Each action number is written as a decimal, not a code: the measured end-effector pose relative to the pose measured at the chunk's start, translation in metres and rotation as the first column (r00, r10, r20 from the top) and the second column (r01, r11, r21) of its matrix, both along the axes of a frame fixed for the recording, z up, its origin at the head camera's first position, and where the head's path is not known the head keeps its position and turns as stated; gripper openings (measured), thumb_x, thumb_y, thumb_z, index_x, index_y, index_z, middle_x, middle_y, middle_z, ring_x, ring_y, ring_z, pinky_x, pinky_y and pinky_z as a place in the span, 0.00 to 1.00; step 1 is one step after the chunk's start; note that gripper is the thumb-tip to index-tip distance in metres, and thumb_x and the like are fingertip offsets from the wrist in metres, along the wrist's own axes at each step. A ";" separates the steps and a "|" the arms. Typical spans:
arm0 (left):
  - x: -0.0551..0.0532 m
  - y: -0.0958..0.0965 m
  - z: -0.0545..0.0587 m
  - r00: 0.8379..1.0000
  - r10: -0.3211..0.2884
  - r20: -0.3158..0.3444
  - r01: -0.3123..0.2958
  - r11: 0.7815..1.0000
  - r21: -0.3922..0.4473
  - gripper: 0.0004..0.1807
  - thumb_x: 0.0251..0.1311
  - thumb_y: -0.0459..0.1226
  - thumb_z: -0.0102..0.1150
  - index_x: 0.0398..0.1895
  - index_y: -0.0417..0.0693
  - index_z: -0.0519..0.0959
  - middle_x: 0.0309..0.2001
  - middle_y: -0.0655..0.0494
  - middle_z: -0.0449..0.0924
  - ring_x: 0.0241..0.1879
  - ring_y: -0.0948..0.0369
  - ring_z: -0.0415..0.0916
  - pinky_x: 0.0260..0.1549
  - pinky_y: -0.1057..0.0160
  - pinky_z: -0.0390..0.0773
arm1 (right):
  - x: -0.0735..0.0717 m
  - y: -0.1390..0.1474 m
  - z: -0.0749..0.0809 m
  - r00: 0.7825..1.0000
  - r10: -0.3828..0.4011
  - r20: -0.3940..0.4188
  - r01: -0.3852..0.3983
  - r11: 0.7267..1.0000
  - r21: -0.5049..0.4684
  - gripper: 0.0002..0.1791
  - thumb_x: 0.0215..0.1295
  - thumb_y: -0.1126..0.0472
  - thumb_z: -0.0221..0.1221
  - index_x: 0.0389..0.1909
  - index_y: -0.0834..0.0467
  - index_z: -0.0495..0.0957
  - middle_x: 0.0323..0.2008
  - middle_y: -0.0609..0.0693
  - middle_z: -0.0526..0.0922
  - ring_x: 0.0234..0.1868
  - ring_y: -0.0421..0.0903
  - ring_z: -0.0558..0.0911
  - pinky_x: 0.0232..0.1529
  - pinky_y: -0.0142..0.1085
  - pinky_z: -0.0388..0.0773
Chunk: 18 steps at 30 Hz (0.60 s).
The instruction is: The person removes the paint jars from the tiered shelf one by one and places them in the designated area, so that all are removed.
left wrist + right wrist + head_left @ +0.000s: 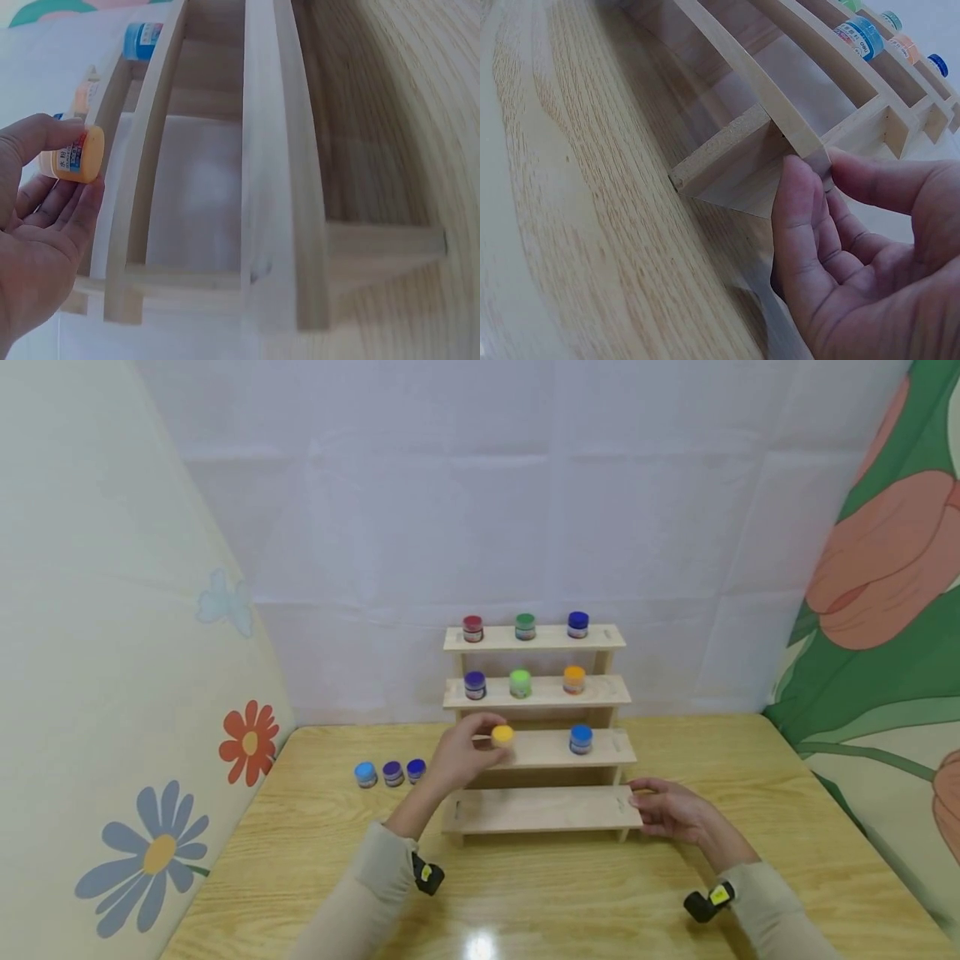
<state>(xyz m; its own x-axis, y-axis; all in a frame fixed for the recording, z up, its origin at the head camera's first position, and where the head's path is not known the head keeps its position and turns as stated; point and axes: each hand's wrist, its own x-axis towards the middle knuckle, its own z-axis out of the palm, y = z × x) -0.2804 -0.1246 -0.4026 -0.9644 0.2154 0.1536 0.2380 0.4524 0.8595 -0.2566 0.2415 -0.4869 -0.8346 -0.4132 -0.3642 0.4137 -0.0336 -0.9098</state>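
Observation:
My left hand [468, 750] pinches a small paint jar with a yellow-orange lid [502, 736] between thumb and fingers, at the left part of the third step of a wooden tiered rack [543, 810]. In the left wrist view the paint jar [73, 154] is tilted, its label facing the camera; whether it touches the step I cannot tell. My right hand [672, 812] grips the right end of the lowest step, thumb above and fingers below, as the right wrist view shows. A blue-lidded jar [581, 740] stands on the third step, right of the held one.
Red [472, 628], green [525, 627] and dark blue [577, 625] jars stand on the top step. Purple [475, 685], light green [520, 683] and orange [573, 680] jars are on the second. Blue and purple jars [393, 773] sit on the table left of the rack.

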 end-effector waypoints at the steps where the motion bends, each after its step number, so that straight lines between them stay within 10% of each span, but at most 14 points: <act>1: 0.001 -0.002 0.001 1.000 0.004 0.002 -0.004 1.000 0.001 0.23 0.57 0.32 0.73 0.56 0.45 0.79 0.55 0.49 0.81 0.56 0.52 0.80 0.57 0.56 0.81 | 0.000 0.000 0.000 1.000 0.002 0.000 -0.002 1.000 0.000 0.19 0.73 0.65 0.58 0.61 0.59 0.67 0.35 0.49 0.86 0.33 0.41 0.85 0.34 0.32 0.85; 18: 0.013 -0.050 0.006 0.998 0.006 -0.062 -0.008 0.999 -0.034 0.24 0.60 0.32 0.70 0.60 0.40 0.77 0.56 0.43 0.81 0.57 0.47 0.79 0.59 0.52 0.80 | 0.001 -0.002 0.001 1.000 -0.009 -0.005 0.009 1.000 0.027 0.30 0.73 0.64 0.57 0.70 0.67 0.58 0.33 0.46 0.85 0.32 0.39 0.84 0.34 0.32 0.85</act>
